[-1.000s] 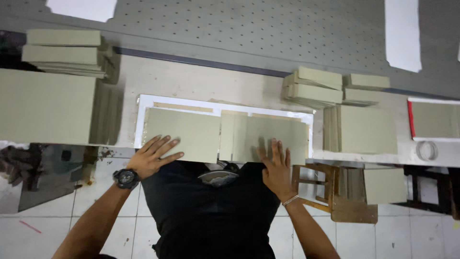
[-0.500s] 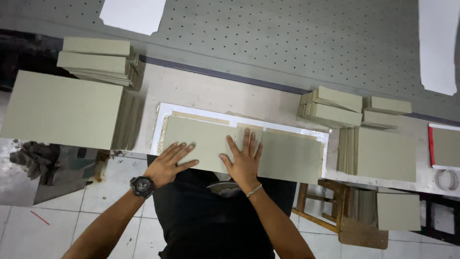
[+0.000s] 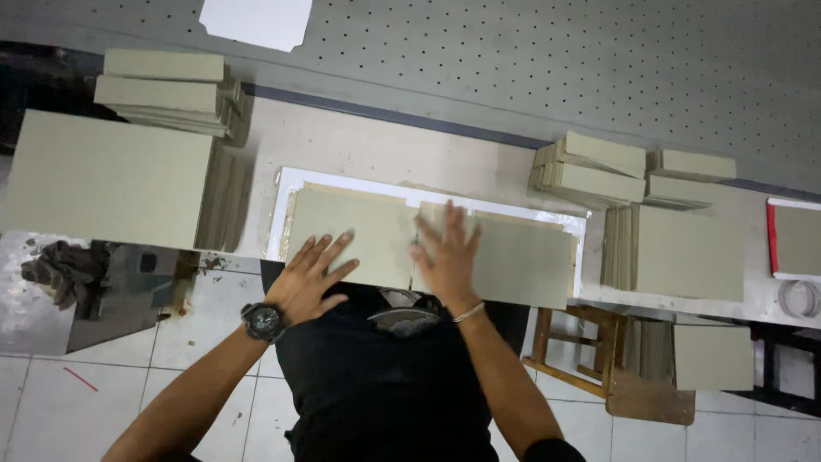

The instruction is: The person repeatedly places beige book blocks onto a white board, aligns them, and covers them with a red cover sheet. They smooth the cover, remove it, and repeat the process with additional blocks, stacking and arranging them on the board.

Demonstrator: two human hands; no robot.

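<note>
Your left hand lies flat, fingers spread wide, on the near corner of the left greyboard panel, gripping nothing, just pressing down. Your right hand is flat too, fingers together and pointing away from you, palm down over the narrow spine strip between the two panels; it's a touch blurred, but it holds nothing. The right greyboard panel sits just beside that hand. All three pieces lie on a white sheet whose border shows around them, at the near edge of the workbench. On your left wrist, a black watch; on your right, a thin bracelet. To the left, a big stack of boards; to the right, smaller stacks and another pile.
</note>
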